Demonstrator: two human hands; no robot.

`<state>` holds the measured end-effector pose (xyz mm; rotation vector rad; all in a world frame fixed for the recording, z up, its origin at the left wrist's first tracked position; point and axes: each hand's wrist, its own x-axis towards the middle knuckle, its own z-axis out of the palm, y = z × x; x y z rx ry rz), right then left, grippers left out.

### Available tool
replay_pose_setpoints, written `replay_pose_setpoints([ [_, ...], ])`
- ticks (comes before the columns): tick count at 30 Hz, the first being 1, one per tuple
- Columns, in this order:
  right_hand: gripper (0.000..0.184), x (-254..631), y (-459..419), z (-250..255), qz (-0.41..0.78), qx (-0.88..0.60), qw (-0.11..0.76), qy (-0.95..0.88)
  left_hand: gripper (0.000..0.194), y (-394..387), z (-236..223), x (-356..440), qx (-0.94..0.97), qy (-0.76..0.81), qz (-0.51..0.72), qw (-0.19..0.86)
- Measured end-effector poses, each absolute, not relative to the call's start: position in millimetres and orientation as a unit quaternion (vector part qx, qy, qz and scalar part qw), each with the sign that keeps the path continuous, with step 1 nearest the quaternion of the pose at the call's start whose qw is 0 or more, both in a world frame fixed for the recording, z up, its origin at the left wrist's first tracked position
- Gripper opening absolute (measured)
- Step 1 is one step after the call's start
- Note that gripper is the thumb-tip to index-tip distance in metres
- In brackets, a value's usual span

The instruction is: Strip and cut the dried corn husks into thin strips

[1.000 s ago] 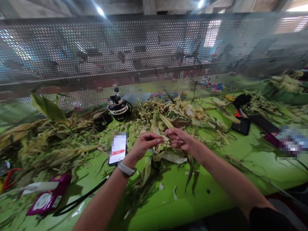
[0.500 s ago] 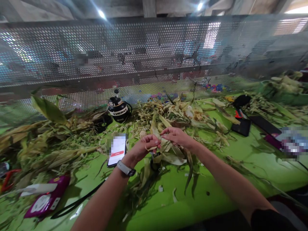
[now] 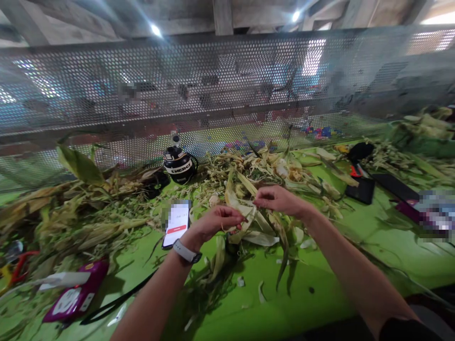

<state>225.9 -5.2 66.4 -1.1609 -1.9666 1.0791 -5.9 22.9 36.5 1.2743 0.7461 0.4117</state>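
My left hand [image 3: 216,220], with a pale watch at the wrist, is closed in a pinch on the lower part of a bunch of corn husk leaves [image 3: 245,222] above the green table [image 3: 320,284]. My right hand [image 3: 280,199] is a little higher and to the right, its fingers pinched on a pale husk strip of the same bunch. Long green and yellow leaves hang from the bunch down onto the table. A phone [image 3: 177,222] with a lit screen lies just left of my left hand.
Heaps of husks [image 3: 71,218] cover the left and back of the table. A black helmet [image 3: 179,163] stands by the perforated metal screen [image 3: 227,94]. A magenta device [image 3: 76,296] with a black cable lies front left. A dark phone [image 3: 362,189] and other items lie right.
My hands have drawn apart: the left dropped lower and the right rose and moved right, pulling a husk strip away from the bunch.
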Motion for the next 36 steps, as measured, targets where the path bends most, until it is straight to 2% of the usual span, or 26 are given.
replay_pose_setpoints([
  [2,0.036,219.2,-5.2,61.9,0.468,-0.451,0.284,-0.705,0.023,20.1,34.5,-5.0,0.585,0.326,0.155,0.726],
  [4,0.037,211.1,-3.9,55.0,0.477,-0.455,0.302,-0.688,0.024,16.9,33.4,-3.0,0.58,0.313,0.13,0.741],
  [9,0.036,195.4,0.6,38.6,0.422,-0.471,0.352,-0.69,0.031,12.5,27.4,5.5,0.546,0.324,0.122,0.763],
  [15,0.035,208.4,2.7,43.8,0.349,-0.521,0.381,-0.679,0.028,13.8,26.9,8.7,0.495,0.355,0.213,0.764],
  [20,0.045,213.0,-5.1,56.9,0.306,-0.489,0.283,-0.766,0.027,14.1,32.1,6.5,0.462,0.36,0.245,0.772],
  [24,0.048,203.2,-8.1,55.6,0.342,-0.459,0.262,-0.777,0.027,14.3,30.9,6.8,0.456,0.357,0.251,0.776],
  [31,0.04,205.1,-7.7,58.1,0.415,-0.469,0.35,-0.697,0.028,11.9,31.2,9.5,0.393,0.359,0.272,0.802],
  [36,0.035,207.9,-18.1,67.4,0.563,-0.402,0.282,-0.665,0.027,13.2,28.5,10.3,0.424,0.318,0.289,0.797],
])
